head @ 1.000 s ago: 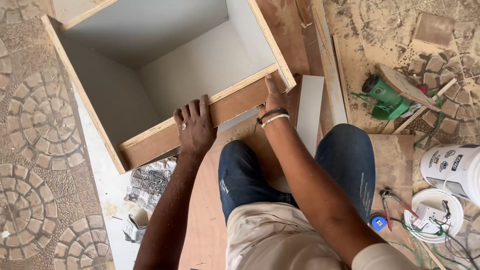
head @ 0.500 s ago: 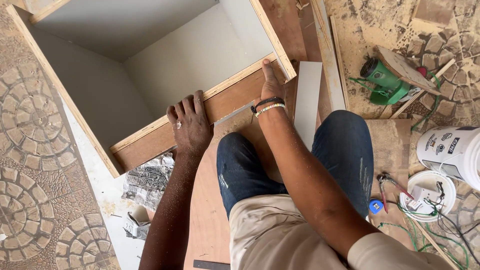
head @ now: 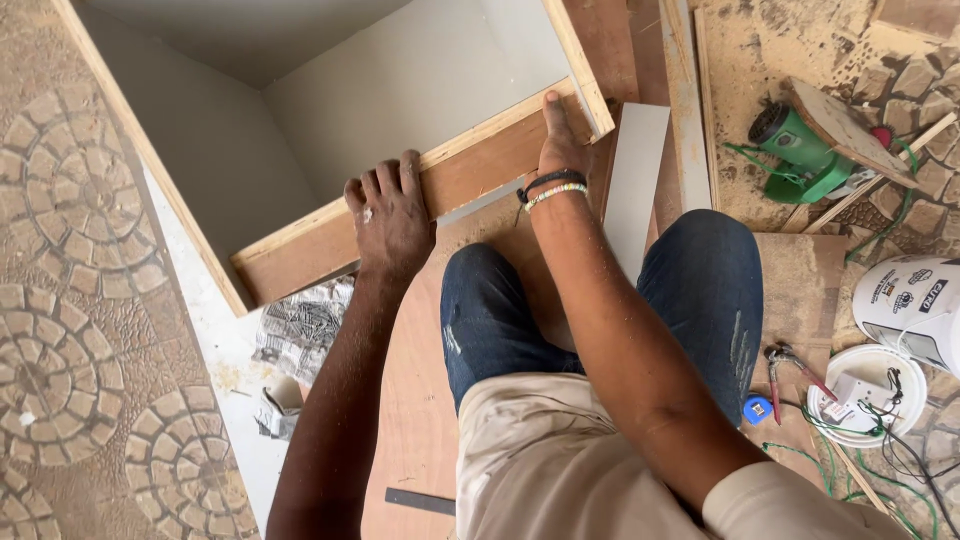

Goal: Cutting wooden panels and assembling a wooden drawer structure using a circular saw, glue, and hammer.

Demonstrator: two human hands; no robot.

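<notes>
Head view: person kneeling on the floor, both hands on an open wooden box.
Left grip: left hand point(head: 392, 215) lies flat, fingers spread, palm pressed on the near wall of the wooden box point(head: 450, 180); clasps nothing.
Right grip: right hand point(head: 560, 140) laid open against the box's near right corner, fingers together and pointing to 12 o'clock; beaded bracelets point(head: 550, 188) on the wrist.
Box position: fills the frame from 10 to 12 o'clock, open side toward the camera, just beyond the knees.
Box make: raw plywood edges, pale grey smooth lining inside, square corners.
At 1 o'clock: loose grey laminate strip point(head: 634, 185) beside the corner, touching the plywood sheet point(head: 415, 400) under the knees.
At 2 o'clock: green power tool point(head: 800, 160) in sawdust, partly under a wood offcut.
At 3 to 4 o'clock: white bucket point(head: 915, 305), white lid point(head: 862, 395) holding cables, pliers point(head: 785, 365) beside it.
At 8 o'clock: nails heaped on newspaper point(head: 300, 330); patterned stone floor point(head: 70, 330) beyond.
Risk: uneven push could likely skew the corner; raw edges may splinter a palm; nails lie near the left forearm.
</notes>
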